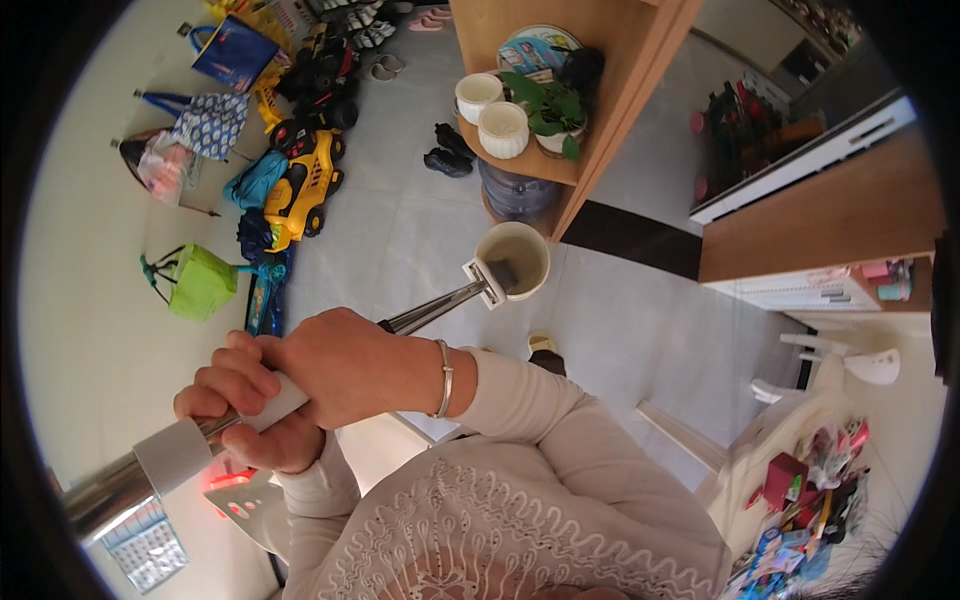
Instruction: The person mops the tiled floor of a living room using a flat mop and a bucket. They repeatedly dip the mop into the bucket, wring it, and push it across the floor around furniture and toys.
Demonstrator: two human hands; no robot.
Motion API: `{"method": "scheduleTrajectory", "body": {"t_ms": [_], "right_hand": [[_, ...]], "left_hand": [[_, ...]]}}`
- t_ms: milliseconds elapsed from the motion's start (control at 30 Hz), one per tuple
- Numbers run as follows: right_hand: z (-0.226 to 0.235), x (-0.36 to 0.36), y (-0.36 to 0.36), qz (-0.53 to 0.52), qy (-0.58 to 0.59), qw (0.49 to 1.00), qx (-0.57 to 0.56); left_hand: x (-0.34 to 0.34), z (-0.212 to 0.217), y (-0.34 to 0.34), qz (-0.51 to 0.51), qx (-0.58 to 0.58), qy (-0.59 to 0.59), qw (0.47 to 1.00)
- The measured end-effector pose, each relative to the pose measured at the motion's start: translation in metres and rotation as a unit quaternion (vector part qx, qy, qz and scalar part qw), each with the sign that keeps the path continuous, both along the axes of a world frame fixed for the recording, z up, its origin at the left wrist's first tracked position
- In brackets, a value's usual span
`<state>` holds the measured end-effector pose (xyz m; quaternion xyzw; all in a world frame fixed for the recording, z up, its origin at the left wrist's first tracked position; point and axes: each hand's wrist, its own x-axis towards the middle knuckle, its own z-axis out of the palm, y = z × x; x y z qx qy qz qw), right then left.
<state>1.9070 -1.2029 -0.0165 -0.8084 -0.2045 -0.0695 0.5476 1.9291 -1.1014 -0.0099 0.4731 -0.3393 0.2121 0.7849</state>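
Note:
A metal-handled mop [435, 311] runs slantwise across the view, its thick chrome end at the lower left. Around its grey-white sleeve my left hand [268, 446] is closed, fingers wrapped over the pole. Just farther along the pole is my right hand [345, 362], also closed on it, with a silver bangle at the wrist. The white bracket of the mop head [485, 284] lies over the near-left rim of a cream bucket [532, 250]. A dark grey piece next to the bracket is inside the bucket; whether it is the mop's pad I cannot tell.
Behind the bucket stands a wooden shelf [640, 95] with white pots [503, 131], a plant [545, 103] and a water jug [518, 190]. Black shoes [449, 160] lie beside it. Yellow toy trucks [300, 190] line the left wall under hanging bags. A cluttered table [740, 490] is at right.

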Motion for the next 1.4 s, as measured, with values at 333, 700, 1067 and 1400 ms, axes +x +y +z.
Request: {"method": "scheduleTrajectory", "body": {"t_ms": [333,700,1067,1400], "right_hand": [[-0.062,-0.015,-0.060,-0.212,-0.079,0.970,0.087],[-0.175,-0.002,-0.104,-0.338,-0.144,0.926,0.090],[-0.390,-0.007,-0.114,-0.334,-0.015,0.930,0.152],[-0.450,-0.012,-0.117,-0.479,0.054,0.875,0.047]], "left_hand": [[-0.004,-0.041,-0.078,-0.026,0.229,0.041,0.972],[0.006,-0.063,-0.131,-0.097,0.270,0.022,0.958],[0.002,-0.065,-0.132,-0.137,0.261,0.017,0.955],[-0.004,-0.070,-0.132,-0.134,0.317,-0.022,0.939]]}}
